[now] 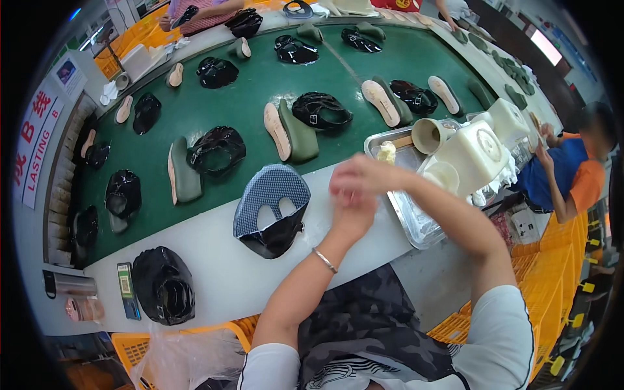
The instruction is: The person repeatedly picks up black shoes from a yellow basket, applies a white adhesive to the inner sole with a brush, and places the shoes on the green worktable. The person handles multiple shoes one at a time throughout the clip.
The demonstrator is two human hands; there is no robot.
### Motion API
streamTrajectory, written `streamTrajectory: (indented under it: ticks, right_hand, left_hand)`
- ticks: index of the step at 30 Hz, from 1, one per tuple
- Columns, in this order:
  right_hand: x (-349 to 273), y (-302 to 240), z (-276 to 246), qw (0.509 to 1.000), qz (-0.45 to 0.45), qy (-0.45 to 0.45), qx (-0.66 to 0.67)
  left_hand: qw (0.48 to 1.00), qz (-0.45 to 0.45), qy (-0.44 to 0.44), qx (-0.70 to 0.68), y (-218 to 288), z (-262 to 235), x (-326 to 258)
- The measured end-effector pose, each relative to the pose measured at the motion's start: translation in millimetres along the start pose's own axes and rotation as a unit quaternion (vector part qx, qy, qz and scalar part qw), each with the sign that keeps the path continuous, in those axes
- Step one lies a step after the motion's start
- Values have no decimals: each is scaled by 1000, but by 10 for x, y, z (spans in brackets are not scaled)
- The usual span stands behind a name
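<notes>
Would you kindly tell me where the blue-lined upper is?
In the head view, the blue-lined upper lies on the white worktop, just left of the left hand.

Near shoe upper (273,188): lining in fine blue-grey and white check, glossy black lower part. Conveyor belt (247,97) deep green; ledge (214,260) off-white. Shoe last (303,142) olive green, insole (277,132) beside it pale beige. Square container (471,156) cream. Bracelet (324,260) silver. Apron (364,312) grey-black camouflage; sleeve (497,331) white, dark piping. Crates (546,260) yellow-orange. Co-worker's shirt (552,181) blue with orange
</notes>
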State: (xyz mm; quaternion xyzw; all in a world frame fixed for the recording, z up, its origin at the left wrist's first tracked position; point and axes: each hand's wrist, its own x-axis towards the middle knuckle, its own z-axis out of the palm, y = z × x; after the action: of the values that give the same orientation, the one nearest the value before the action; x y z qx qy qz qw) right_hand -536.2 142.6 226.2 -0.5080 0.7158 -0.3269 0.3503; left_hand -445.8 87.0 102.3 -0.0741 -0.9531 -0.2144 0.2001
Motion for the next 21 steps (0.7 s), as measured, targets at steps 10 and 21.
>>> streamTrajectory:
  ticks: [10,21]
  right_hand:
    - [149,-298,992,850,256,32,460]
    - [151,-369,775,769,161,225,576]
  left_hand:
    - [993,50,-98,29,233,-129,-72]
    - [986,76,76,-125,77,221,-131]
